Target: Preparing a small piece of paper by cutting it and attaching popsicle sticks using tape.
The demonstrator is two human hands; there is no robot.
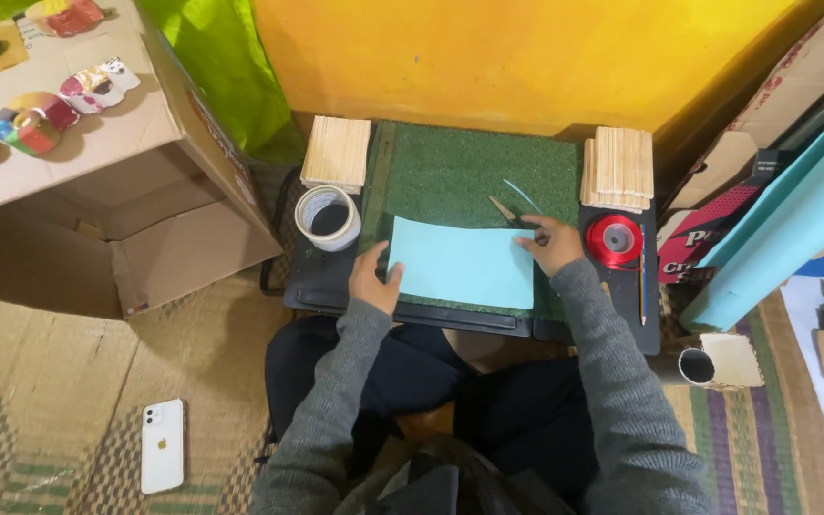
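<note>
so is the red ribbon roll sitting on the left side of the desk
No, the red ribbon roll lies at the desk's right end, beside the right hand.

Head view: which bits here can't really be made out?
- Scissors: handles hidden under the right hand.
- Left hand: fingertips on the blue paper; grip unclear.
- Painted figures on the cardboard box: too small, some cut off by the frame edge.
</note>
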